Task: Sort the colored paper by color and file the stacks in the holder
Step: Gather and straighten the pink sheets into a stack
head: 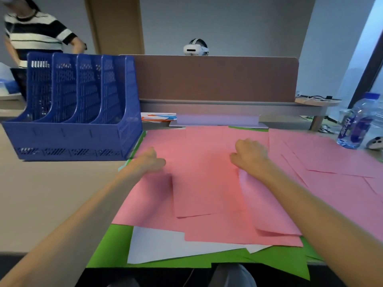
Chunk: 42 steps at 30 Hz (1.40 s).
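Pink paper sheets (pixel 207 189), overlapping, under left hand (pixel 150 161) and right hand (pixel 249 155), grips unclear; blue holder (pixel 70 139) alongside; bottle label (pixel 352 127) unreadable

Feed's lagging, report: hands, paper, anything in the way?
On pink sheets, fingers curled, grip unclear: left hand, right hand. Empty-looking holder at left. Underneath: green sheets, white sheet.

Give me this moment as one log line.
stage: sorting | left hand: on pink sheets | right hand: on pink sheets | green sheets, white sheet: underneath | file holder: no paper visible
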Motion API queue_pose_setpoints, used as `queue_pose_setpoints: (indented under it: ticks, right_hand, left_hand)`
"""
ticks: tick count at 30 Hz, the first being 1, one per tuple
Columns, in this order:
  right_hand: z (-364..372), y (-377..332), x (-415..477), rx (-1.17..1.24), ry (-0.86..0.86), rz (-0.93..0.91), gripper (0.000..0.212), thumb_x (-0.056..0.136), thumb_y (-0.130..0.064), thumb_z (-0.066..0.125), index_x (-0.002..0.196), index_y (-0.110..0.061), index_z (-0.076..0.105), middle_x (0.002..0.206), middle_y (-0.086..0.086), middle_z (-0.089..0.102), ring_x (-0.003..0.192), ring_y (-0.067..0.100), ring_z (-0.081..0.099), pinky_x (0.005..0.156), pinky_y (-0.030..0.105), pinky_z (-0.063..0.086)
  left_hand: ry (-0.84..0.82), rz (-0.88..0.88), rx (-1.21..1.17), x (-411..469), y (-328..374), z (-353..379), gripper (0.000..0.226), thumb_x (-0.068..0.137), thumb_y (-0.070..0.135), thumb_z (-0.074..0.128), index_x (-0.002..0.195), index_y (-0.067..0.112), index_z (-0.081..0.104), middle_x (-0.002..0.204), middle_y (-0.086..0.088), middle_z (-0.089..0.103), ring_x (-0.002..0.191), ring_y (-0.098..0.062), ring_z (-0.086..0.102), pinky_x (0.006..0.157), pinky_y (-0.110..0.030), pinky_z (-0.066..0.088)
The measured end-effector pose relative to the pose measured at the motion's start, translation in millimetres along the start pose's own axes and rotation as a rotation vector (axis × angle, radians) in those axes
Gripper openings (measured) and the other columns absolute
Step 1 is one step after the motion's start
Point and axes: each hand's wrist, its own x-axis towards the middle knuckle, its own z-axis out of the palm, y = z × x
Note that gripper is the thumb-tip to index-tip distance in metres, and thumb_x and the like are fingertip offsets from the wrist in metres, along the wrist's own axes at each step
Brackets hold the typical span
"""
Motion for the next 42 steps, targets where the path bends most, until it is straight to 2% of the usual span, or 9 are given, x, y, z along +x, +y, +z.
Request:
queue_pose_setpoints:
  ticks: [5,7,10,13,19,25,29,32,42]
  right_hand:
    - [12,-31,15,0.364,-0.121,-0.070,0.040,0.091,-0.046,0.045,0.092,-0.012,0.065,0.102,0.019,0.067,0.093,0.035,0.063,0.076,0.033,0.048]
    - [20,-25,15,0.334,-0.142,-0.059,0.044,0.091,-0.051,0.042,0.106,-0.017,0.064,0.120,0.016,0.063,0.108,0.034,0.058,0.088,0.038,0.046]
    - [30,4,9,0.169,-0.276,0.138,0.067,0.089,-0.066,0.032,0.140,-0.024,0.040,0.150,0.011,0.035,0.136,0.039,0.033,0.106,0.055,0.028]
    - [38,28,2,0.157,-0.372,0.264,0.087,0.077,-0.078,0.025,0.146,-0.026,0.030,0.153,0.014,0.031,0.137,0.044,0.029,0.107,0.057,0.030]
    - [36,16,-7,0.183,-0.360,0.171,0.069,0.094,-0.062,0.028,0.146,-0.016,0.032,0.147,0.018,0.038,0.133,0.036,0.040,0.106,0.042,0.036]
    - [32,-3,-7,0.189,-0.351,0.084,0.064,0.095,-0.056,0.033,0.146,-0.018,0.033,0.148,0.013,0.040,0.132,0.032,0.042,0.102,0.039,0.038]
    - [29,-7,-3,0.411,-0.365,0.032,0.064,0.094,-0.051,0.043,0.148,-0.018,0.033,0.153,0.008,0.034,0.137,0.028,0.037,0.109,0.032,0.032]
    - [20,3,-2,0.519,-0.270,0.060,0.060,0.096,-0.050,0.041,0.145,-0.015,0.038,0.152,0.008,0.036,0.136,0.029,0.038,0.107,0.032,0.032]
    - [19,-10,-14,0.693,-0.324,0.020,0.052,0.098,-0.048,0.041,0.135,-0.012,0.050,0.142,0.007,0.047,0.126,0.026,0.047,0.104,0.035,0.037]
  left_hand:
    - [0.016,0.015,0.002,2,-28,-16,0.075,0.089,0.020,0.052,0.153,0.016,0.013,0.158,-0.013,0.014,0.143,-0.033,0.021,0.114,-0.041,0.022]
    - [0.002,-0.021,0.018,4,-35,-18,0.071,0.091,0.022,0.049,0.152,0.013,0.015,0.158,-0.012,0.015,0.143,-0.032,0.020,0.114,-0.041,0.021]
    - [0.034,-0.075,0.062,7,-39,-20,0.065,0.095,0.024,0.046,0.151,0.008,0.017,0.156,-0.014,0.019,0.142,-0.033,0.023,0.112,-0.040,0.024]
    - [0.056,-0.101,0.105,7,-43,-25,0.061,0.095,0.022,0.046,0.147,0.004,0.022,0.150,-0.016,0.030,0.135,-0.035,0.033,0.107,-0.039,0.031]
    - [0.061,-0.095,-0.068,4,-46,-29,0.056,0.088,0.022,0.058,0.136,0.010,0.033,0.126,-0.009,0.045,0.113,-0.029,0.049,0.093,-0.041,0.050]
    - [0.077,-0.076,-0.092,-7,-43,-31,0.059,0.084,0.022,0.064,0.134,0.009,0.036,0.115,-0.012,0.048,0.109,-0.031,0.055,0.091,-0.042,0.051]
    - [0.083,-0.062,-0.142,-9,-44,-30,0.058,0.086,0.019,0.063,0.137,0.013,0.036,0.129,-0.009,0.045,0.109,-0.027,0.050,0.088,-0.040,0.054]
    - [0.074,-0.050,-0.200,-9,-44,-28,0.061,0.089,0.019,0.061,0.143,0.015,0.033,0.141,-0.007,0.040,0.115,-0.026,0.048,0.088,-0.040,0.053]
    - [0.111,-0.030,-0.411,-8,-40,-23,0.064,0.086,0.012,0.065,0.143,0.014,0.035,0.133,-0.009,0.047,0.114,-0.026,0.051,0.090,-0.040,0.052]
